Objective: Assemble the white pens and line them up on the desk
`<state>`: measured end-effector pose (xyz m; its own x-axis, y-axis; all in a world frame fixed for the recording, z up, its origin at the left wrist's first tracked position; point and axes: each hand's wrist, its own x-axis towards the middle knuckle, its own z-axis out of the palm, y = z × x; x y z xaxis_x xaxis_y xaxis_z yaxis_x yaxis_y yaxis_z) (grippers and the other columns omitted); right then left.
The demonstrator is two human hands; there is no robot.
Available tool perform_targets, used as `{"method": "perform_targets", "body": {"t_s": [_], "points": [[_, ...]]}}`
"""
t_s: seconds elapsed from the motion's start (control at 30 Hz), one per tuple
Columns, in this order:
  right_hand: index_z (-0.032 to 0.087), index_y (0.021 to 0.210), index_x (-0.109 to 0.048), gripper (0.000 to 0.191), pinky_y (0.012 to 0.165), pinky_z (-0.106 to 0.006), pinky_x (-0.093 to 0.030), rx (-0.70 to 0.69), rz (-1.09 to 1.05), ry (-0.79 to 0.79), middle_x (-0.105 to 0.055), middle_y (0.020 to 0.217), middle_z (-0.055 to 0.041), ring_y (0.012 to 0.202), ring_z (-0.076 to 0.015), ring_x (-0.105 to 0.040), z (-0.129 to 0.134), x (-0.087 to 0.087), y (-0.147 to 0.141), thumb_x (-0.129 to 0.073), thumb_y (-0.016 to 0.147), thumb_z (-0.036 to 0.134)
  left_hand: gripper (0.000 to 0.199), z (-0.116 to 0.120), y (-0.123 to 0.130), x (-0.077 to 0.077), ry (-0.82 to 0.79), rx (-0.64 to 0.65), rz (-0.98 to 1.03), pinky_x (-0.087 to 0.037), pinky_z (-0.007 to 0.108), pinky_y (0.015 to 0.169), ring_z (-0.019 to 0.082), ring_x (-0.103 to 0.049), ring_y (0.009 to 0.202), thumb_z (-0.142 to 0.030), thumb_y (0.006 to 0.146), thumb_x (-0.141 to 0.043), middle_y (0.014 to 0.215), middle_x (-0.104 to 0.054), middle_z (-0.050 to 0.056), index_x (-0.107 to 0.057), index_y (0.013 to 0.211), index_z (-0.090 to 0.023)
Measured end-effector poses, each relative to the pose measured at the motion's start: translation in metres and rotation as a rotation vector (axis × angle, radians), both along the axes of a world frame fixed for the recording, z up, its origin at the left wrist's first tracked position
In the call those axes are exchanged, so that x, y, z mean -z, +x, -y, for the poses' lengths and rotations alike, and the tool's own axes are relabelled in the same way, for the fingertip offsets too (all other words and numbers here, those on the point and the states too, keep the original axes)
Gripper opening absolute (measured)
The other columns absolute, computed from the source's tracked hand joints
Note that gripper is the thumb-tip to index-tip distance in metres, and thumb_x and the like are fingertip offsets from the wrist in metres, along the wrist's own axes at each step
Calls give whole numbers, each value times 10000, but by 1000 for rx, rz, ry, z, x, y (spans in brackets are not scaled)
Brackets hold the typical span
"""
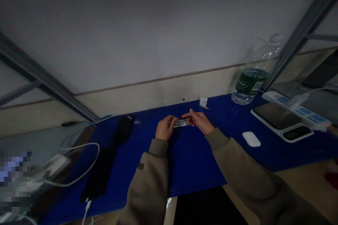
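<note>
Near the middle of the blue table (195, 154), my left hand (165, 128) has its fingers closed on the left end of a small flat case (180, 123) with pale stripes. At the case's right side is my right hand (198, 120), its thumb and fingers pinched on a thin dark stick-like piece (187, 117) that lies along the case's far edge. Whether that piece is part of the case cannot be made out.
Behind my right hand stands a white charger (203, 101). Further right are a large bottle (248, 84), a white earphone case (251, 139), a scale (280, 121) and a power strip (298, 110). A black box (124, 128) and white cable (98, 154) lie left.
</note>
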<state>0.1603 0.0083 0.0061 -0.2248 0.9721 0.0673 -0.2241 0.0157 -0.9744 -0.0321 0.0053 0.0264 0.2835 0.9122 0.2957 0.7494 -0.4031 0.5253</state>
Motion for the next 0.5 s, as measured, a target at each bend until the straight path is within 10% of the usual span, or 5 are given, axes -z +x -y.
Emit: {"method": "perform_targets", "body": {"t_s": [0.5], "points": [[115, 979, -702, 856, 556, -280, -417, -97, -76, -84, -662, 737, -127, 632, -169, -582, -2, 1, 6, -164, 813, 759, 316, -3, -4, 0, -46, -11, 68, -415, 222, 640, 128, -587, 672, -414, 897, -432, 752, -664, 8, -656, 889, -191]]}}
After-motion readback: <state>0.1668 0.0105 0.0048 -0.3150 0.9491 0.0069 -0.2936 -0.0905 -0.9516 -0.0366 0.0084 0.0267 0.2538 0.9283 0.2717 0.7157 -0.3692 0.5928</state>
